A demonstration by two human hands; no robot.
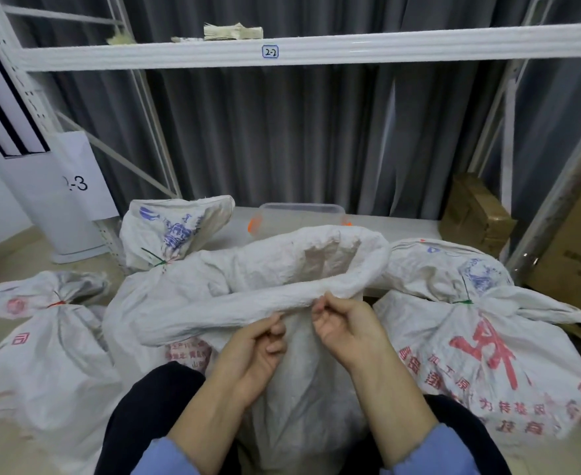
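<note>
left hand (255, 341): curled round the rolled rim (241, 305), with the fold pinched between thumb and fingers
right hand (345, 325): same deal, clamped on the rim just beside the left one, with only a small gap left between them
open sack (303, 399): stood upright between the knees, right up front and pretty much dead centre. It's made of white woven plastic, crinkled all over
rolled rim: the mouth is held wide open and the edge is rolled outward into a fat cuff that loops round to the back
left sack (42, 354): neck cinched with a red tie, faded red print on it
back sack (172, 231): green tie, blue print, pressed against the open one
right sack (481, 341): green tie, big red characters, also touching it
plastic tub (303, 214): clear with orange clips, parked on the low shelf board behind
cardboard boxes (474, 214): stacked at far right
curtain (282, 132): grey, hung behind the white rack
</note>
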